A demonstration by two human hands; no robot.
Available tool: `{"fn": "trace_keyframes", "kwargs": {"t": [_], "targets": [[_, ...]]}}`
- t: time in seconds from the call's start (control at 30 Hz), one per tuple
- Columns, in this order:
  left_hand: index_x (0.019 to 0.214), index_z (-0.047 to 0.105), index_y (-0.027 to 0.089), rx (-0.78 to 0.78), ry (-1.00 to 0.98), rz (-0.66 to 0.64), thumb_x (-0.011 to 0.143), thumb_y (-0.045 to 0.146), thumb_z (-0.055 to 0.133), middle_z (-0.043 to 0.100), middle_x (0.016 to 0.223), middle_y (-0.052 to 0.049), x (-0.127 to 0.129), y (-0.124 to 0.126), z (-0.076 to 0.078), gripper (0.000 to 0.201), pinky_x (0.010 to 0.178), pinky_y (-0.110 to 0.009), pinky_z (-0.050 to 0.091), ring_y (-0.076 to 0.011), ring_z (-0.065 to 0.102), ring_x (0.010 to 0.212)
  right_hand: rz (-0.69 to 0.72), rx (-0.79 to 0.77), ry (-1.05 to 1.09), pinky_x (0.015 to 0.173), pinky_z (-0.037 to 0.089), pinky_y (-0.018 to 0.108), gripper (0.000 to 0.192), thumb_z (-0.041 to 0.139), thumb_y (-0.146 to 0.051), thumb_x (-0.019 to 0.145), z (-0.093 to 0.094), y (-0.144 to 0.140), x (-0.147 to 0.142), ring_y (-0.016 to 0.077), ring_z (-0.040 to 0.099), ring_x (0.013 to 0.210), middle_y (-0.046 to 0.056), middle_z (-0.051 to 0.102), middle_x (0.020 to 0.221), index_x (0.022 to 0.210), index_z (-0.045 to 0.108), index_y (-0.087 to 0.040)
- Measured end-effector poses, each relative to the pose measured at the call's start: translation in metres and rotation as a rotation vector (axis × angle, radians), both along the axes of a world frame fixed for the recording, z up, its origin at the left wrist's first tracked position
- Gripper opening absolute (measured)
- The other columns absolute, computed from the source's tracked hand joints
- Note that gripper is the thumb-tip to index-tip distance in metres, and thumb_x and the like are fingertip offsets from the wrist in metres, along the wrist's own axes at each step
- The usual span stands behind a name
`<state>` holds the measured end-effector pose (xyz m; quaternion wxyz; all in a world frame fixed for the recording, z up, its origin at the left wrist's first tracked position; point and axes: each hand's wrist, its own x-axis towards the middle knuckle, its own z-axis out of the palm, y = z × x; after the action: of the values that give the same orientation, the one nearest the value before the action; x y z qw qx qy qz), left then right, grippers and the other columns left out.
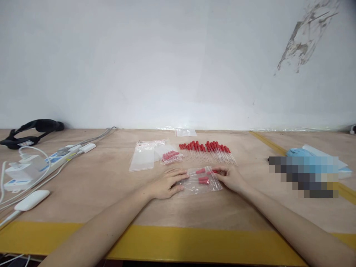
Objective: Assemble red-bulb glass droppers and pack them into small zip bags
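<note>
Two hands rest on one clear bag (200, 181) on the counter (111, 193): left hand (167, 183) flat on its left end, right hand (230, 177) pinching its right end. The bag lies sideways between them.

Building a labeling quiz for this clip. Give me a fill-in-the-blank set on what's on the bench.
1. Both hands, left hand and right hand, rest on a clear plastic ____ lying flat on the table.
2. The droppers lined up behind it have ____ bulbs.
3. The power strip lies to the person's ____.
4. The table's near edge carries a ____ stripe.

Missing words: bag; red; left; yellow
</note>
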<state>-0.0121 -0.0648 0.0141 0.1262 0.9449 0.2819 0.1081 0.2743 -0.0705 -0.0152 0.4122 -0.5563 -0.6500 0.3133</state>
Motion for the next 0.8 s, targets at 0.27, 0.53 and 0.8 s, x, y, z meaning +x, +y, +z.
{"fn": "trace_keyframes", "kwargs": {"t": [0.27, 0.53, 0.8], "targets": [[0.133, 0.031, 0.029, 0.015, 0.003, -0.007, 0.088, 0.04, 0.037, 0.033, 0.138, -0.003, 0.001, 0.001, -0.001, 0.046, 0.105, -0.041, 0.023, -0.0212, 0.029, 0.127, 0.141, -0.073, 0.233, 0.059, 0.047, 0.026, 0.037, 0.065, -0.037, 0.062, 0.001, -0.003, -0.01, 0.0141, 0.059, 0.068, 0.004, 0.064, 0.08, 0.092, 0.055, -0.017], [0.121, 0.046, 0.024, 0.009, -0.059, -0.035, 0.088, 0.038, 0.039, 0.039, 0.135, -0.005, 0.001, -0.001, 0.002, 0.036, 0.103, -0.037, 0.027, -0.0195, 0.033, 0.125, -0.143, -0.038, -0.072, 0.045, 0.038, 0.02, 0.02, 0.055, -0.032, 0.068, 0.015, 0.013, 0.01, 0.0087, 0.049, 0.047, 0.0, 0.06, 0.063, 0.081, 0.054, -0.017], [0.119, 0.049, 0.025, 0.035, -0.073, -0.06, 0.088, 0.036, 0.039, 0.039, 0.135, -0.005, 0.0, -0.003, 0.002, 0.033, 0.103, -0.038, 0.027, -0.0195, 0.033, 0.125, -0.538, 0.145, -0.587, 0.063, 0.041, 0.026, 0.02, 0.054, -0.03, 0.068, 0.028, 0.087, 0.024, 0.0199, 0.059, 0.076, 0.01, 0.065, 0.081, 0.077, 0.062, -0.014]]}}
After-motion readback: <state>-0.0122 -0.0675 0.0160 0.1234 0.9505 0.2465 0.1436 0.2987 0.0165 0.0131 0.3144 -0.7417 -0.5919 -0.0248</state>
